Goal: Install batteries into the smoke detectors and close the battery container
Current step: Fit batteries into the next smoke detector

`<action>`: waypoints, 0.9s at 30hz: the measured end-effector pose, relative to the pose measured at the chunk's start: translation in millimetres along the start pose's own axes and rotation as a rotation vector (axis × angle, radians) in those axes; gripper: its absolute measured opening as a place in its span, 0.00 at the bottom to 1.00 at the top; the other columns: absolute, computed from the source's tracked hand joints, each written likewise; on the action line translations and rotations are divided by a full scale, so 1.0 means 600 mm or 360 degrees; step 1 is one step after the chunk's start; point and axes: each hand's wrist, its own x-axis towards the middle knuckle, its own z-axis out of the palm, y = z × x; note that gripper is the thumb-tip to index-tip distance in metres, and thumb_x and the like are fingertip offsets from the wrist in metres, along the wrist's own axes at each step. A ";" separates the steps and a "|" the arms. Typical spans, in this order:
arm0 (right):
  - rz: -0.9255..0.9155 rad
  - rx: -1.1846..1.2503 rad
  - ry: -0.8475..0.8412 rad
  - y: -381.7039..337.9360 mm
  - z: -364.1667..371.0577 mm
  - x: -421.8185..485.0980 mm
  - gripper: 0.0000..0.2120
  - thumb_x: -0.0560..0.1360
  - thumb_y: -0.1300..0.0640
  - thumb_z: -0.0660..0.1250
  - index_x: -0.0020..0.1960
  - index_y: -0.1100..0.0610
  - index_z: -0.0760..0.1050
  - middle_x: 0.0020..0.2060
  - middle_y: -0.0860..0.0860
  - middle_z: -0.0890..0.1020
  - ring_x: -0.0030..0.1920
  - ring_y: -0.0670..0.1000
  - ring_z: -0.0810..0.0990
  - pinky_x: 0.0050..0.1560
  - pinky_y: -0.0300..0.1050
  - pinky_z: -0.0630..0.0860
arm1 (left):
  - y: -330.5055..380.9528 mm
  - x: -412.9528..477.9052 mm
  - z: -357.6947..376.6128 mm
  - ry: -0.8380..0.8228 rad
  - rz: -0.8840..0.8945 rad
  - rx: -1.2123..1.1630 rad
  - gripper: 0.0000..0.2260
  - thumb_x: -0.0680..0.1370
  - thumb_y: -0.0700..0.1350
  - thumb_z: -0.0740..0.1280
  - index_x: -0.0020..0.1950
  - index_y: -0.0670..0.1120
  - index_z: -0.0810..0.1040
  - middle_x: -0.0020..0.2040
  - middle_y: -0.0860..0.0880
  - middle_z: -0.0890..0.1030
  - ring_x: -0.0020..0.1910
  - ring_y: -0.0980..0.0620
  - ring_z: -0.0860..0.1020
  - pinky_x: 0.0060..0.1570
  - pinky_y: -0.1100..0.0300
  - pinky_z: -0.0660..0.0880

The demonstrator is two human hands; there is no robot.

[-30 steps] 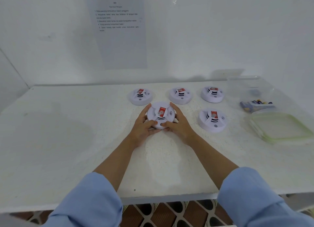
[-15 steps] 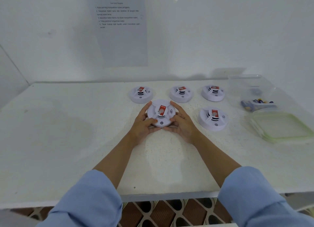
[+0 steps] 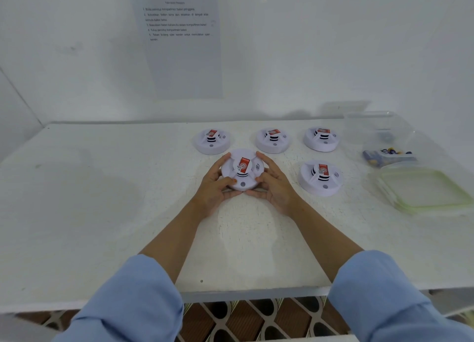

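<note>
Curling round a white smoke detector from both sides, the left hand and right hand grip it at mid-table; four more detectors sit behind and right, beside the open battery container

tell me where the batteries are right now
In the head view the batteries lie inside the clear container at the far right of the table, just behind the green-rimmed lid.

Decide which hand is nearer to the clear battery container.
Right. The right hand grips the right side of the smoke detector, with the battery container farther to its right; the left hand grips the detector's left side, farther away.
</note>
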 end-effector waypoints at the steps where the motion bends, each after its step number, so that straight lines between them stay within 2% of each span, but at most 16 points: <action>1: 0.0001 0.0002 -0.0002 0.000 0.000 0.000 0.21 0.79 0.65 0.56 0.64 0.43 0.67 0.60 0.51 0.76 0.56 0.57 0.79 0.49 0.52 0.81 | 0.000 0.000 0.000 0.0001 -0.0001 -0.0001 0.21 0.78 0.32 0.60 0.62 0.57 0.70 0.57 0.53 0.78 0.53 0.50 0.80 0.48 0.54 0.81; 10: -0.0016 -0.0006 -0.0010 0.003 -0.002 0.002 0.21 0.79 0.65 0.56 0.66 0.44 0.66 0.61 0.53 0.76 0.54 0.56 0.80 0.46 0.49 0.82 | 0.002 0.000 0.002 0.0027 -0.0021 0.0005 0.21 0.78 0.32 0.60 0.62 0.57 0.69 0.57 0.54 0.78 0.52 0.50 0.80 0.45 0.56 0.81; 17: -0.0028 -0.0026 -0.0014 0.004 -0.003 0.001 0.21 0.79 0.64 0.55 0.66 0.44 0.66 0.61 0.52 0.76 0.54 0.55 0.80 0.48 0.51 0.81 | 0.003 0.000 0.002 0.0027 -0.0023 0.0001 0.21 0.78 0.32 0.60 0.62 0.56 0.70 0.57 0.54 0.78 0.52 0.50 0.80 0.46 0.56 0.81; 27: -0.0065 -0.0035 -0.0028 0.001 -0.001 -0.003 0.17 0.80 0.61 0.56 0.63 0.43 0.67 0.58 0.50 0.77 0.53 0.52 0.80 0.47 0.48 0.81 | 0.003 -0.003 0.004 0.0020 0.0015 0.0036 0.20 0.78 0.33 0.59 0.63 0.55 0.68 0.56 0.55 0.77 0.52 0.52 0.79 0.42 0.60 0.80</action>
